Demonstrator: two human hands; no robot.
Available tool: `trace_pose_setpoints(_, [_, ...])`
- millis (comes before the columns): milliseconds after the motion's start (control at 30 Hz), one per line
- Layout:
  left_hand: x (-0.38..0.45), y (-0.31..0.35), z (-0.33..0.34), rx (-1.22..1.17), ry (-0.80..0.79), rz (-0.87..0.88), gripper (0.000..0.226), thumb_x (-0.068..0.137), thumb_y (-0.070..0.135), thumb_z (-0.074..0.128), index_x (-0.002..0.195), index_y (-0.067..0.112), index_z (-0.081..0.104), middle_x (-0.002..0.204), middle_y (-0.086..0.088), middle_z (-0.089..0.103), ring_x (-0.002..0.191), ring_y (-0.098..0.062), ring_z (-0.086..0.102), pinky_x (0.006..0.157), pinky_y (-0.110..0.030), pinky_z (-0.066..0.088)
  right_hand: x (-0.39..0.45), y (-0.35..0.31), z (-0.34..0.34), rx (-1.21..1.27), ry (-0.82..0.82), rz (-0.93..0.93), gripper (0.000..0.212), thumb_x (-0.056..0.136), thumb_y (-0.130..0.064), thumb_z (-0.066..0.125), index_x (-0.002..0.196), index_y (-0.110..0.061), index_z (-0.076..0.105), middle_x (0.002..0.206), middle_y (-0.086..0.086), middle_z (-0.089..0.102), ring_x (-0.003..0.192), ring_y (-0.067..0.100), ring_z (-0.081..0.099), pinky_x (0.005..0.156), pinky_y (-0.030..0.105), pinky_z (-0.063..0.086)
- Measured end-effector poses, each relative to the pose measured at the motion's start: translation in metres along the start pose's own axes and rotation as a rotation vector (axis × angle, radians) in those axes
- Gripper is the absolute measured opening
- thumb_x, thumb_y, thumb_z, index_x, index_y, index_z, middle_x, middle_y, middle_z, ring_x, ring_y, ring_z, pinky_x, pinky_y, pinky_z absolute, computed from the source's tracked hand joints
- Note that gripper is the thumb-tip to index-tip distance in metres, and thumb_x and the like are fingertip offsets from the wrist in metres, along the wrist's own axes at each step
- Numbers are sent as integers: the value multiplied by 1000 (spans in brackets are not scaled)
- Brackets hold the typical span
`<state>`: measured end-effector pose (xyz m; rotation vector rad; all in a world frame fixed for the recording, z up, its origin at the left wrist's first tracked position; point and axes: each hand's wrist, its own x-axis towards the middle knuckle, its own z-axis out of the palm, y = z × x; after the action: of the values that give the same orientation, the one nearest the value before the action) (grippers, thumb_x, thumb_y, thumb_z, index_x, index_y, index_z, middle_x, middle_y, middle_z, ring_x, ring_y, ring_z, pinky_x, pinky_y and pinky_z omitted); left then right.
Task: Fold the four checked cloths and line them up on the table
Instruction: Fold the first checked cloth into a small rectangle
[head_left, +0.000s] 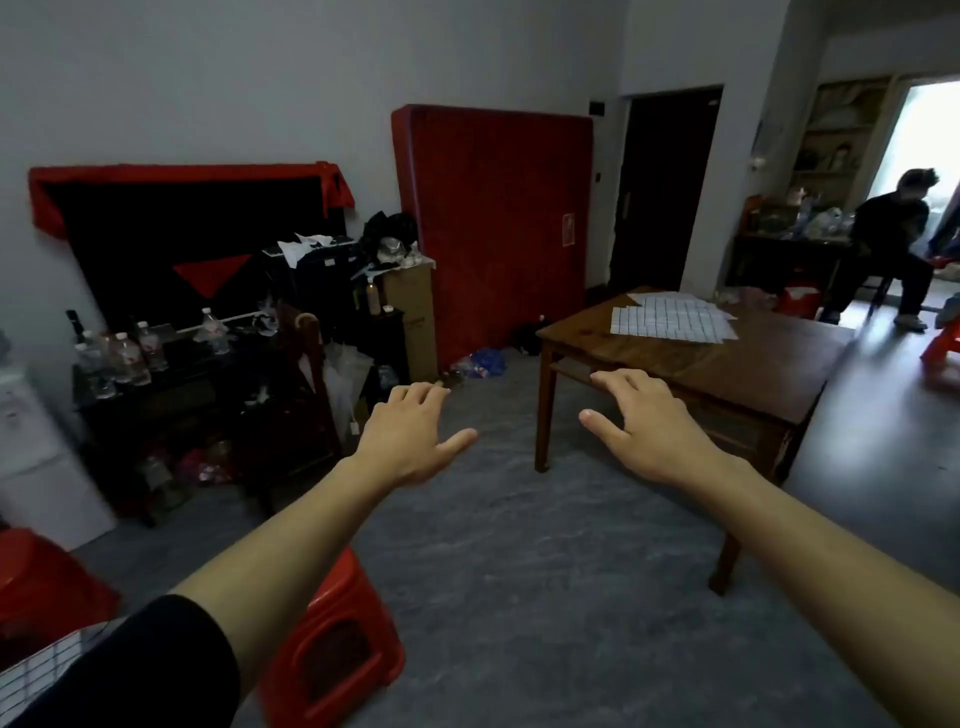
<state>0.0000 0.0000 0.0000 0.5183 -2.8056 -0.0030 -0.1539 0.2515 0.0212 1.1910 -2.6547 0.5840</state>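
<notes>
White checked cloths (672, 319) lie spread and overlapping on the far part of a brown wooden table (727, 374) at the right; how many lie there I cannot tell. Another piece of checked cloth (39, 670) shows at the bottom left corner. My left hand (410, 436) and my right hand (641, 426) are stretched out in front of me above the grey floor, palms down, fingers apart, holding nothing. Both hands are well short of the cloths, and the right hand overlaps the table's near corner in the view.
A red plastic stool (332, 649) stands below my left arm. Dark shelves with water bottles (124, 358) fill the left side. A red mattress (493, 218) leans on the back wall. A person sits on a chair (893, 249) at the far right, beside another red stool (943, 353).
</notes>
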Motion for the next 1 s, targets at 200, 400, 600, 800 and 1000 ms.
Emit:
trace_pose_setpoints(200, [68,6,30,-8,-22,-40,78,89,72,39,147,19,35,151,-4,38,136,-27,35,105,-46,40,59,40,18,-64,-74,14,63,96,-55,44,150,-27,30,154,3,30,141,24,27,110,48,33])
trace_pose_setpoints(400, [142,-10,62,-22,-11,-62,77,90,70,40,147,19,35,153,-4,34,137,-27,34,106,-46,38,134,70,44,-82,-128,54,62,96,-56,44,150,-30,29,158,4,23,145,26,19,112,51,29])
trace_pose_setpoints(600, [233,-41,109,-77,-32,-67,78,89,71,41,147,19,36,156,-7,30,140,-29,31,108,-46,37,226,96,81,-129,-132,70,62,95,-57,44,150,-32,28,161,4,15,147,29,13,113,55,27])
trace_pose_setpoints(800, [344,-86,138,-144,-20,-51,78,89,72,39,146,20,37,158,-6,27,142,-29,28,111,-49,35,329,110,105,-136,-132,102,61,94,-57,45,149,-34,29,161,3,16,147,28,13,114,55,26])
trace_pose_setpoints(1000, [429,-118,171,-185,-72,-23,78,89,73,39,147,20,37,157,-6,28,141,-29,28,112,-48,34,406,134,139,-100,-133,146,61,95,-55,46,149,-31,30,160,3,20,146,26,16,113,52,26])
